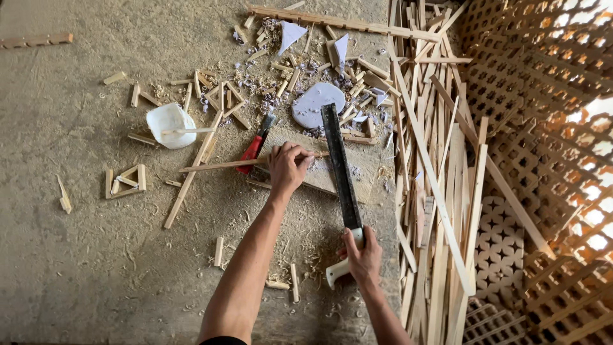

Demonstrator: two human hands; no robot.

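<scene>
Sawdust covers the grey concrete floor (70, 255) everywhere under my view. My left hand (287, 167) is near the centre of the picture, with the fingers closed around a long thin wooden stick (217, 165) that runs out toward 9 o'clock and lies across a flat pale wooden board (367, 182). My right hand (363, 255) is lower, at about 5 o'clock from the left one, and its fingers grip the white handle of a long dark flat machete blade (338, 166). The blade points toward 12 o'clock and its far end lies on the board, just beside the left hand at 3 o'clock.

At 10 o'clock from the left hand I see a red-handled tool (254, 148), touching the board edge. Farther toward 9 o'clock stands a white plastic bowl (167, 121) with a small stick resting across its rim. At 12 o'clock from the blade tip lies a rounded white flat piece (316, 102), with curled shavings and short wooden offcuts (281, 83) around it. A small triangular wooden frame (124, 181) lies well apart at 9 o'clock.

At 3 o'clock a big heap of long wooden slats (440, 191) runs from top to bottom, and beyond it stand wooden lattice panels (543, 128) with light coming through the holes.
</scene>
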